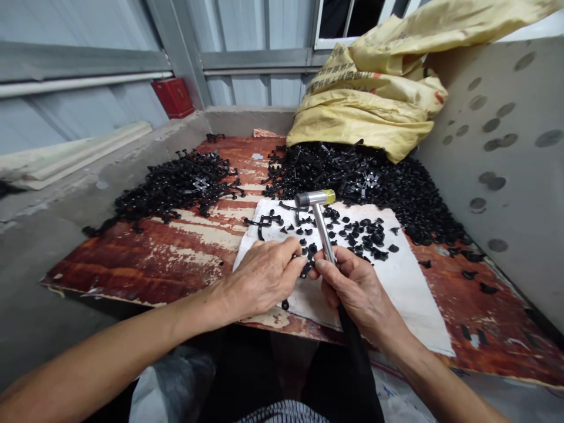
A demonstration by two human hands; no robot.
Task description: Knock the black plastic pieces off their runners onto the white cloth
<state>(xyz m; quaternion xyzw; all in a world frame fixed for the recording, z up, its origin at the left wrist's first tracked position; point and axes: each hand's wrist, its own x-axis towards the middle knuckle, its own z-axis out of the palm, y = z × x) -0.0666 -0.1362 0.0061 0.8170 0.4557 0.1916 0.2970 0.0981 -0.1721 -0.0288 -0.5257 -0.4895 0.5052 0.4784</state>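
My right hand is closed around the shaft of a small hammer, whose metal head with a yellow cap points up and away over a white cloth. My left hand is closed beside it, and its fingertips pinch a small black plastic piece that the right fingertips also touch. Loose black plastic parts lie scattered on the cloth just beyond both hands.
A worn red board carries the cloth. A heap of black plastic frames lies at the left and a bigger heap spills from a yellow sack at the back. A grey spotted wall stands at the right.
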